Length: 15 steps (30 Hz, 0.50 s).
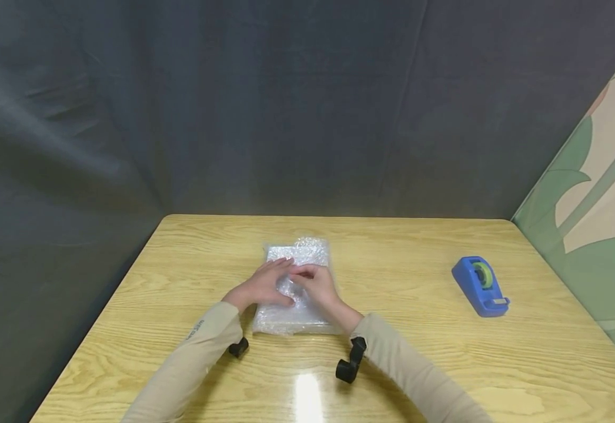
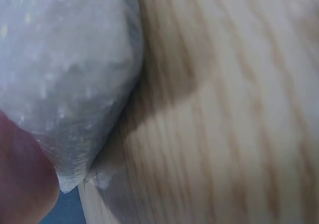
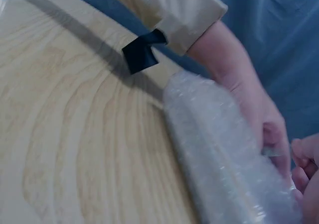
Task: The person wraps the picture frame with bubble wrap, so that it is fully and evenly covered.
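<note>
A flat package in bubble wrap (image 1: 313, 252) lies on the table. My left hand (image 1: 262, 285) rests on its left part, thumb and fingers spread apart. My right hand (image 1: 318, 285) is over the middle of the package, thumb and fingertips pinched together beside the left fingertips. In the right wrist view a small strip of clear tape (image 3: 271, 152) shows between the left hand and the pinching right fingers (image 3: 306, 152); its ends are hidden. The left wrist view shows the wrapped corner (image 2: 75, 84) close up, with part of a blurred hand at its side.
A blue tape dispenser (image 1: 479, 286) with a green roll stands at the right on the wooden table (image 1: 392, 252). Dark cloth (image 1: 307, 117) hangs behind and at the left. Black wrist mounts (image 1: 347, 370) hang below the sleeves.
</note>
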### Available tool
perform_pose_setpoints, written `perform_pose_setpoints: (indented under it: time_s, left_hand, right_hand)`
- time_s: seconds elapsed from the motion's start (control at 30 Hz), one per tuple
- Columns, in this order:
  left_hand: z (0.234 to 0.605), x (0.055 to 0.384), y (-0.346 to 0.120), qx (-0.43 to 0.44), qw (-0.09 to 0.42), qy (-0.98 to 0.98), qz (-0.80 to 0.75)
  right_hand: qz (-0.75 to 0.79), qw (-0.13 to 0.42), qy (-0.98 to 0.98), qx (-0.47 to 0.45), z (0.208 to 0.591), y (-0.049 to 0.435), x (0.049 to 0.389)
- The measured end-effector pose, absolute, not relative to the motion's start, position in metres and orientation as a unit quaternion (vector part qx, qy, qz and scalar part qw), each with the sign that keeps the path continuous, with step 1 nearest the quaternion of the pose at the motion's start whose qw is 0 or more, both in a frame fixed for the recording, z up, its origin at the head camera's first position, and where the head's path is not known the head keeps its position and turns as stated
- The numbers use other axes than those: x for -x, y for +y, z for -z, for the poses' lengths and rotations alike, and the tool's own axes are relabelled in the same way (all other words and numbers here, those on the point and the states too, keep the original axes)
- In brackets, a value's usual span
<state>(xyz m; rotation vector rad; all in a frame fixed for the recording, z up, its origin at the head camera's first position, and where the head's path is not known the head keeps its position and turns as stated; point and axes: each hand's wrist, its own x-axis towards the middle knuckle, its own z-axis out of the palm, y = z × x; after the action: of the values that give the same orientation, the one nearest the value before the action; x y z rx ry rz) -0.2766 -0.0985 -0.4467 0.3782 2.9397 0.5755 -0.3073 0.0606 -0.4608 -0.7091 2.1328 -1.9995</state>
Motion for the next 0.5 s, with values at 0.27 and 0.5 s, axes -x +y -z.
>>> perform_pose_setpoints:
  time_s: [0.27, 0.5]
  left_hand:
    - [0.4460, 0.2763, -0.0975, -0.138, 0.056, 0.970, -0.193]
    - [0.4448, 0.2752, -0.0980, -0.143, 0.054, 0.967, -0.204]
  right_hand:
    - [0.633, 0.035, 0.749, 0.191, 0.4617, 0.0606, 0.3054]
    - [0.605, -0.013, 0.767, 0.213, 0.4650, 0.0595, 0.3029]
